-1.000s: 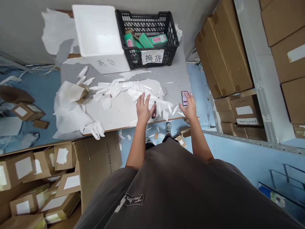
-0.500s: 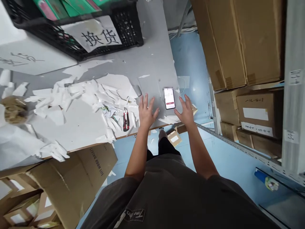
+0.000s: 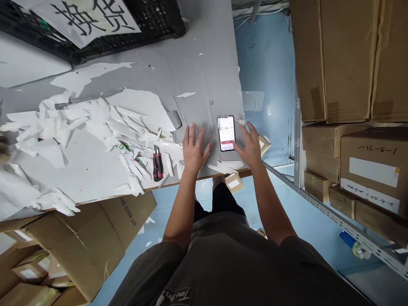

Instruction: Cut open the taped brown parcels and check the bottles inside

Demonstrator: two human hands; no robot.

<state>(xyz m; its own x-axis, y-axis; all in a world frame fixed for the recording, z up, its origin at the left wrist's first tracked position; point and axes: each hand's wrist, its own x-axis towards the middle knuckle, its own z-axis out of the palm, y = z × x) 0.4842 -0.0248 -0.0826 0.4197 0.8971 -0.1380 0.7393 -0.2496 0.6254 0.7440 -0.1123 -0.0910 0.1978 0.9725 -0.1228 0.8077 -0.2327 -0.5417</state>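
A smartphone (image 3: 226, 136) is lying face up near the right edge of the desk (image 3: 204, 63), towards the near right corner; its lit screen is showing digits that appear to read "06:11" above a red bar, the upper part being blurred out. The left hand (image 3: 195, 152) is hovering or resting over the near edge, fingers spread and holding nothing; contact with the desk cannot be confirmed. The right hand (image 3: 250, 148) is also opening wide and empty at the near right corner, its thumb tip meeting or overlapping the phone's right side. A red-and-black utility knife (image 3: 157, 165) is lying left of the left hand, near the front edge, among white paper scraps (image 3: 95, 119). A black crate (image 3: 159, 21) is standing towards the far left, carrying a white sign (image 3: 95, 17) reading "换货". Below the desk, a large carton (image 3: 86, 238) is displaying "ING ROOM LIFE", its first letters being cut off. A shelf carton (image 3: 372, 165) at right is bearing white labels and handwritten figures, not reliably legible. Open grey surface is running from the crate to the phone and along the right edge, only small debris interrupting it.
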